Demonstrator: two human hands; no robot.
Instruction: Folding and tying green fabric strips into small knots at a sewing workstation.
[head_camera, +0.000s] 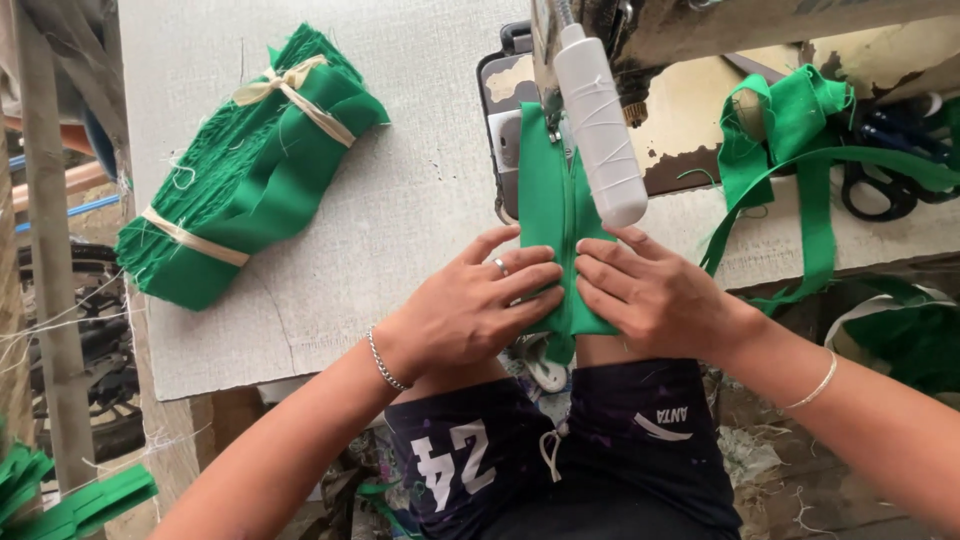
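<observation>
Centre frame: left hand (470, 305) and right hand (655, 295) press flat, open-fingered, on green fabric (545, 200) under the sewing machine (590, 60); fingertips near the needle risk puncture, or fabric may skew.

Soft even daylight, perhaps slight blur

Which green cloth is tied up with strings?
The big folded stack of green cloth on the left of the table, bound by two pale ties. The piece under both hands and the loose strips on the right are untied.
</observation>
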